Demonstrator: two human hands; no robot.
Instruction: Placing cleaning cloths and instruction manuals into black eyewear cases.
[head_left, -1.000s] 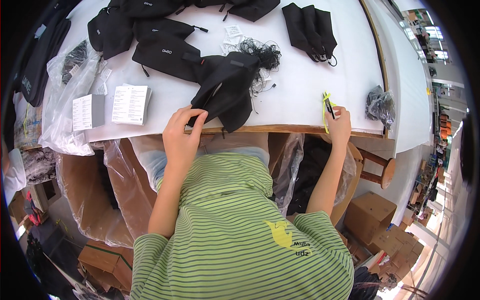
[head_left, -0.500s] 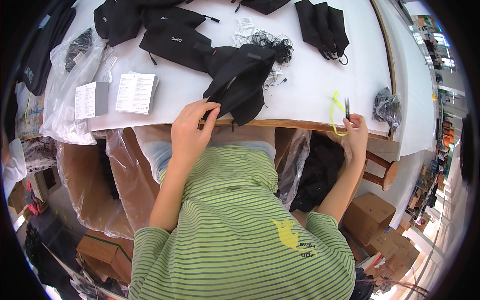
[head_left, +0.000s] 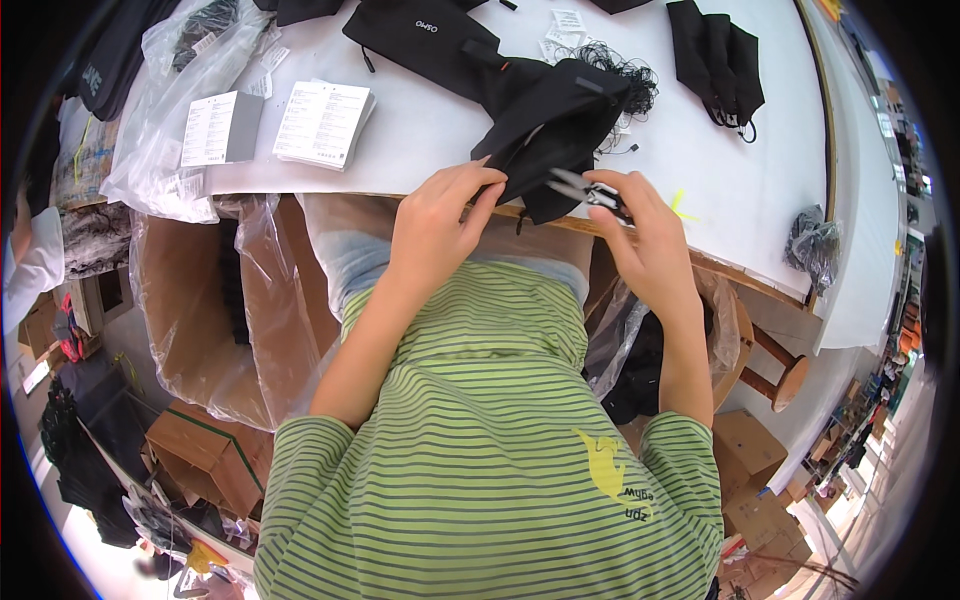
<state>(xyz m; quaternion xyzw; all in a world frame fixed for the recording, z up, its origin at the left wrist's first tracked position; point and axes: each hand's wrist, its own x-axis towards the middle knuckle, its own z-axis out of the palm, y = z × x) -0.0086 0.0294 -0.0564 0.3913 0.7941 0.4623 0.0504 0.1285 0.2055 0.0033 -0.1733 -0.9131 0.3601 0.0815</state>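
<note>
My left hand (head_left: 445, 222) pinches the near edge of a black fabric pouch (head_left: 560, 120) at the table's front edge. The pouch is crumpled, with a light line like a zip or seam along it. In my right hand (head_left: 645, 235) is a pair of thread snips (head_left: 578, 187). Their blades point left, right beside the pouch's lower edge; whether they touch it I cannot tell. Behind my right hand a bright yellow-green cord (head_left: 681, 208) shows, partly hidden. A tangle of thin black cords (head_left: 638, 85) lies at the pouch's far side.
More black pouches (head_left: 425, 45) and a folded black pouch (head_left: 715, 62) lie farther back on the white table. Two stacks of printed cards (head_left: 322, 125) stand left, beside a clear plastic bag (head_left: 160, 130). Crumpled plastic (head_left: 815, 245) sits right. Below are plastic-lined cartons (head_left: 185, 300) and a wooden stool (head_left: 785, 380).
My right hand has swung left from the yellow-green cord, bringing the snips to the pouch. My left hand keeps its pinch on the pouch. The whole view has shifted somewhat.
</note>
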